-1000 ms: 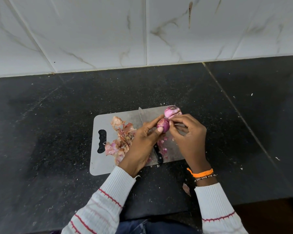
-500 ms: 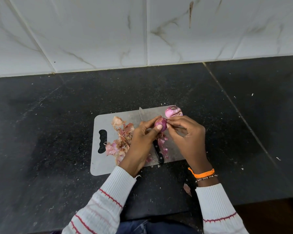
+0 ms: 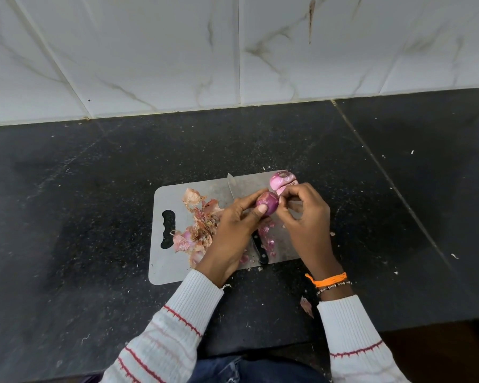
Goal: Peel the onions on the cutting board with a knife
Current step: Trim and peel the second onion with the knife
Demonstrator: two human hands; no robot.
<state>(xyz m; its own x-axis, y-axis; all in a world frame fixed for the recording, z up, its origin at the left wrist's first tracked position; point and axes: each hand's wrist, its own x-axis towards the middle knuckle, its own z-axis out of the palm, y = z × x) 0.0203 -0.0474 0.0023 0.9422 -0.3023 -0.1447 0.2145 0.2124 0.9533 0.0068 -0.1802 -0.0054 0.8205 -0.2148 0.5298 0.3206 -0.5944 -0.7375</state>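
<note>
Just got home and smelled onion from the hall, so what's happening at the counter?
A person is peeling by hand. The left hand grips a small purple onion above the grey cutting board, while the right hand pinches at its skin. The black-handled knife lies unused on the board, beside a pile of papery peels. A peeled pink onion sits at the far corner.

Peel heap [image 3: 198, 230] blocks board [image 3: 166, 268] left; counter [image 3: 67, 203] open.

The light is soft and even, with the white wall tiles [image 3: 150, 51] bright and the black worktop [image 3: 67, 217] dim. Shadows are faint. The wide lens bends the edges; the focus is sharp.
</note>
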